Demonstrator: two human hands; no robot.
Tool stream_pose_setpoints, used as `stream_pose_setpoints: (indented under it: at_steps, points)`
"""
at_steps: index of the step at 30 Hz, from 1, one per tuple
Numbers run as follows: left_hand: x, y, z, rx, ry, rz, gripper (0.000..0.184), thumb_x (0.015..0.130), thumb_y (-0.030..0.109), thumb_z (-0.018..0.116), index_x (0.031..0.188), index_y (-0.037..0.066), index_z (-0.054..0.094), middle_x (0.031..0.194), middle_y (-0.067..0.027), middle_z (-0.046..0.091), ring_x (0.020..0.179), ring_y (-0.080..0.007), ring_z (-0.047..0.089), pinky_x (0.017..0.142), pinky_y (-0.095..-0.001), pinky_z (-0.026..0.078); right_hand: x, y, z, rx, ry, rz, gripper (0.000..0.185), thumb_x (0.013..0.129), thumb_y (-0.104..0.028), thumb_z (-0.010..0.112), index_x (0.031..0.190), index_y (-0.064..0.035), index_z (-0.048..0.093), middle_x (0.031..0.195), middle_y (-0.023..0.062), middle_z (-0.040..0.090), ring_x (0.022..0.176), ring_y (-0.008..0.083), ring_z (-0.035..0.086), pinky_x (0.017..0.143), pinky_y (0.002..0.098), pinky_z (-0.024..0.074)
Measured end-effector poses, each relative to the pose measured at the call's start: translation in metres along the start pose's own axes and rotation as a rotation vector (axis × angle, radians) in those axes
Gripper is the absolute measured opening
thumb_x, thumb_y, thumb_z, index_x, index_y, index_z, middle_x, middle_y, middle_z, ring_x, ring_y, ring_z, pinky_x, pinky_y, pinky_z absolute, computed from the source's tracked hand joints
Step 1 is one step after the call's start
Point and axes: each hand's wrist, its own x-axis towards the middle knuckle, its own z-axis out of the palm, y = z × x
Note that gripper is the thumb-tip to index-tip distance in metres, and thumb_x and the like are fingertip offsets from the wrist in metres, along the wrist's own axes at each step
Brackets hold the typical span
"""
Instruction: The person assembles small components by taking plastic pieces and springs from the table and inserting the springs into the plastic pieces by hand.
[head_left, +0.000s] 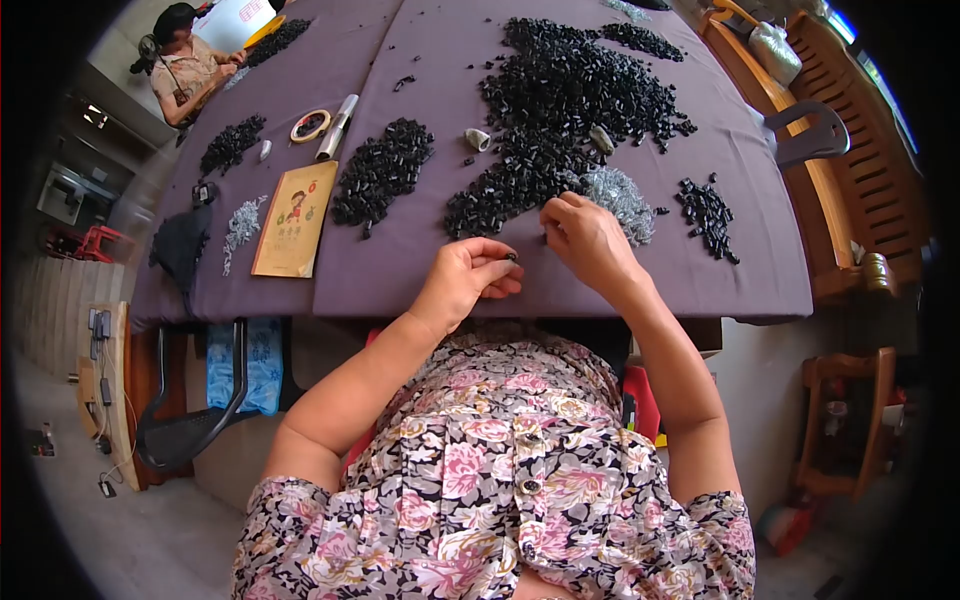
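Observation:
My left hand [471, 279] is above the near part of the table, pinching a small black piece [511, 256] between thumb and fingertips. To its right, my right hand [585, 236] has its fingers curled together, pointing down; what they hold, if anything, is hidden. Just beside my right hand lies a heap of small silvery, clear-looking pieces [622, 203]. Behind both hands spreads a large pile of small black pieces [570, 90], shiny and tube-like. A smaller black heap [383, 175] lies to the left, another [707, 217] to the right.
A yellow booklet [293, 222], a tape roll [310, 125] and a silvery roll [338, 127] lie on the purple tablecloth [400, 275]. At the far left another person [188, 75] handles similar pieces. A wooden bench [835, 150] and a grey plastic chair [810, 135] stand right.

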Motion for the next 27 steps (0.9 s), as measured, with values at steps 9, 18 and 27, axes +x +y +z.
stream_pose_setpoints:
  at_steps: [9,18,27]
  points:
    - [0.003,0.0,0.002,0.035,-0.004,0.006,0.019,0.098,0.01,0.065,0.113,-0.001,0.063,0.101,-0.0135,0.074,0.085,-0.0188,0.073,0.074,-0.0273,0.059,-0.016,0.003,0.015,0.336,0.155,0.146,0.012,0.086,-0.001,0.067,0.097,-0.0003,0.069,0.089,0.016,0.066,0.081,0.0328,0.068,0.072,0.0384,0.0533]
    - [0.001,-0.002,-0.012,-0.074,0.069,0.049,0.019,0.099,0.012,0.064,0.114,0.0,0.062,0.102,-0.0138,0.073,0.087,-0.0191,0.073,0.075,-0.0284,0.06,-0.023,-0.015,0.008,0.241,-0.036,0.048,0.012,0.083,-0.003,0.069,0.094,-0.002,0.069,0.091,0.0157,0.064,0.084,0.0376,0.066,0.074,0.0429,0.0526]
    - [-0.005,-0.004,-0.02,-0.035,0.055,0.065,0.019,0.099,0.011,0.064,0.114,0.0,0.062,0.102,-0.0132,0.073,0.086,-0.0176,0.073,0.075,-0.0269,0.06,-0.031,-0.042,0.019,-0.001,-0.197,-0.08,0.019,0.079,-0.01,0.075,0.094,-0.004,0.065,0.094,0.0147,0.061,0.094,0.0364,0.064,0.08,0.0467,0.0526]
